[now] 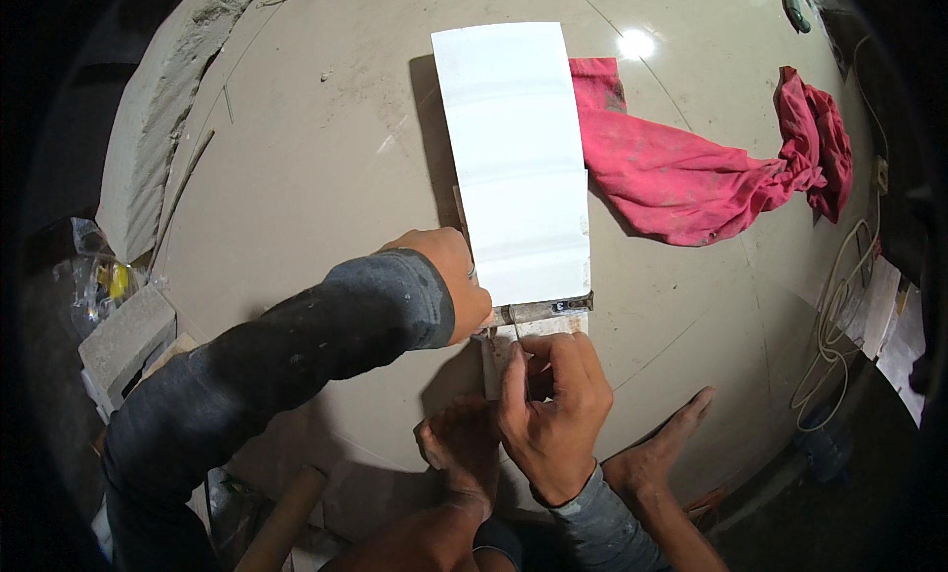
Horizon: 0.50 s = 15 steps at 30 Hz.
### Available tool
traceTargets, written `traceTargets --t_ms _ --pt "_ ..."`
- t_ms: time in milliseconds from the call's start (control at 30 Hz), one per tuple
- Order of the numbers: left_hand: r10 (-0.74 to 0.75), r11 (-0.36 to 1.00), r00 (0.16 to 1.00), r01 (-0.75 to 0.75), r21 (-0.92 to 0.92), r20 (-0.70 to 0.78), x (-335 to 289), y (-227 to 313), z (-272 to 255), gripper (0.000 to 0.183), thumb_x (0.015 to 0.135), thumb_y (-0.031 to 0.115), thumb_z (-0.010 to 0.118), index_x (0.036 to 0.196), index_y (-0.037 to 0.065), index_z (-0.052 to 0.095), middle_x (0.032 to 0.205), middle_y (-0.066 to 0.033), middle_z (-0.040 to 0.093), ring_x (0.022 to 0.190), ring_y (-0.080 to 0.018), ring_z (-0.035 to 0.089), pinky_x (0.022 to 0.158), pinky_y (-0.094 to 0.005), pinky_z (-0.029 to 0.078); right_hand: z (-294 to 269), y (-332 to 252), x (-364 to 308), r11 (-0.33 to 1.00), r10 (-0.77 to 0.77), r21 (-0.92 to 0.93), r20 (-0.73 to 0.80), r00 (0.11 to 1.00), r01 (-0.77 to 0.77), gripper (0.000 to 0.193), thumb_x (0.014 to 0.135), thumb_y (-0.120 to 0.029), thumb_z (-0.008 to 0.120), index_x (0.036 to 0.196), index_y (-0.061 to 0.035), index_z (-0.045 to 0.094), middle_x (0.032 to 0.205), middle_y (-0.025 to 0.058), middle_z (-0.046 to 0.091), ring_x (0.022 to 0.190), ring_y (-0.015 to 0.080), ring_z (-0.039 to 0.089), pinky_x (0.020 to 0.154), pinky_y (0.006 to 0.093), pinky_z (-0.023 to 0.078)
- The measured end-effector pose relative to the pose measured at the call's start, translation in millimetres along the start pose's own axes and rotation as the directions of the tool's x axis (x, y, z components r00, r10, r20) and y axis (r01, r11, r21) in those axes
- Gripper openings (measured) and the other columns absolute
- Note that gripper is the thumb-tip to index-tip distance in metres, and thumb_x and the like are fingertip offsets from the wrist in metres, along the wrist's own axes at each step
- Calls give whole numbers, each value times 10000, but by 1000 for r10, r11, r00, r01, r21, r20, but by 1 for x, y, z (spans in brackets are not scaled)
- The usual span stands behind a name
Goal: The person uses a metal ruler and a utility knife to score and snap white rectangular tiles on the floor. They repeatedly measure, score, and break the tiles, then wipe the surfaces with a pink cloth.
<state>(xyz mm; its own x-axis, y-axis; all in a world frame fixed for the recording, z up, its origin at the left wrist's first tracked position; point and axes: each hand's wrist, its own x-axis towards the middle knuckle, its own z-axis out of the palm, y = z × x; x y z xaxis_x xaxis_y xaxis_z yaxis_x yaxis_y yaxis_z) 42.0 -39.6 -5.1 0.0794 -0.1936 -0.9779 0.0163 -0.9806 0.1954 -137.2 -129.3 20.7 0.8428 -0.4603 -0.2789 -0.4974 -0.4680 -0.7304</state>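
A long glossy white panel (518, 167) lies on the floor in front of me, its far end pointing away. Across its near end runs a narrow, worn metal strip (543, 312) with a dark marking near its right end. My left hand (444, 276) is closed over the panel's near left edge, fingers curled at the strip's left end. Just below the strip, my right hand (558, 394) pinches a thin, pointed tool (514, 324), upright against the strip; its kind is mostly hidden by the fingers. A pale, stained board (553, 327) shows beneath the near end.
A dirty pink cloth (691, 177) lies to the right, partly against the panel. A rough white slab (168, 127) and grey block (126, 345) stand at left. A coiled cable (834, 355) is at right. My bare feet (464, 444) flank my right hand.
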Motion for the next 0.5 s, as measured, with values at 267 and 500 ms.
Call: traceTargets --t_ms 267,500 --pt "-14 1000 1000 14 10 -2 2 -1 1 284 993 212 722 1081 -55 759 886 -135 792 798 -169 771 779 -343 602 2 0 0 1000 -23 -14 -2 1000 23 88 876 43 731 923 30 657 795 118 609 613 185 644 546 295 505" --pt "-8 1000 1000 9 5 -2 3 -2 2 289 993 220 721 1095 -47 763 888 -130 793 772 -171 756 784 -344 593 1 -5 -1 998 52 24 31 998 -53 118 880 31 720 963 12 639 841 149 580 674 301 619 590 395 499"
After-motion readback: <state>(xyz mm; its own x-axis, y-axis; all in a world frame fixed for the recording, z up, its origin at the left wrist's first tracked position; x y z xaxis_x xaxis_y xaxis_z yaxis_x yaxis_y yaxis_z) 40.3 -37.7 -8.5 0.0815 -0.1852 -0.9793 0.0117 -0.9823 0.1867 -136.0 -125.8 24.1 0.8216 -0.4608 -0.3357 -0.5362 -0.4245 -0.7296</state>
